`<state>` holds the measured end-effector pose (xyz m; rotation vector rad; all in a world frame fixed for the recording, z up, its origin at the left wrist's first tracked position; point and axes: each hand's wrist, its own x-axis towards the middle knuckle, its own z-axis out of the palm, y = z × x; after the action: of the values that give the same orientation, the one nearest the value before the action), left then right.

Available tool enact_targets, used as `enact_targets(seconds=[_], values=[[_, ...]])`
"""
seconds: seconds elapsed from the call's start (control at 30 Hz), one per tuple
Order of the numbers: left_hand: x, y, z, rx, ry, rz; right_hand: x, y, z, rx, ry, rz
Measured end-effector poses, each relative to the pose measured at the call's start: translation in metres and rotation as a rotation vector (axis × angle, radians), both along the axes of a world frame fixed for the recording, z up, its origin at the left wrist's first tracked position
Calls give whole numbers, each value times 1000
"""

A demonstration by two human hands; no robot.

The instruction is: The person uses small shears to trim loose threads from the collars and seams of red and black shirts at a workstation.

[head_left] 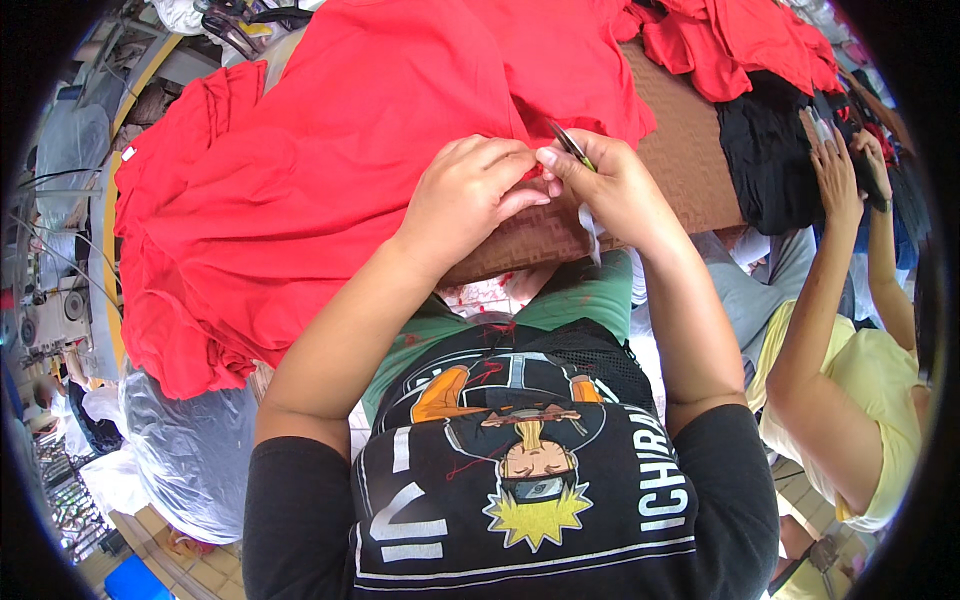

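A large red garment lies spread over the brown patterned table top in front of me. My left hand is closed at the garment's near edge, its fingertips pinching a bit of red cloth. Close beside it, my right hand grips slim thread snips with a dark pointed tip and a yellowish part, pointing up and away. The right thumb and fingertips meet the left fingers at the cloth. A narrow white strip hangs below my right hand. The fingers partly hide the pinched cloth.
At the right, a co-worker in yellow handles black cloth beside more red cloth. The brown table top shows between us. Clear plastic bags stand at left. Red threads lie on my clothes.
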<state>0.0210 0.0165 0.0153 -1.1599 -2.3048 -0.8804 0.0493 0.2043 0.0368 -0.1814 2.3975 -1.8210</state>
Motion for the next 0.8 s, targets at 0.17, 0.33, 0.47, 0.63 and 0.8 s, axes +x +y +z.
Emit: enact_targets(seconds=[0.17,0.33,0.47,0.63,0.8], values=[[-6,1,-2,-11,-23,51,-9,-7,16,11,-72,-17],[-10,2,-1,131,-339,108,-15,-2,16,105,-27,-70],[-19,-4,4,52,-675,158,-14,7,6,254,149,-161],[-26,-10,7,209,-788,13,-11,15,-1,282,167,-144],[-26,-10,12,196,-832,38,-3,11,8,346,178,-90]])
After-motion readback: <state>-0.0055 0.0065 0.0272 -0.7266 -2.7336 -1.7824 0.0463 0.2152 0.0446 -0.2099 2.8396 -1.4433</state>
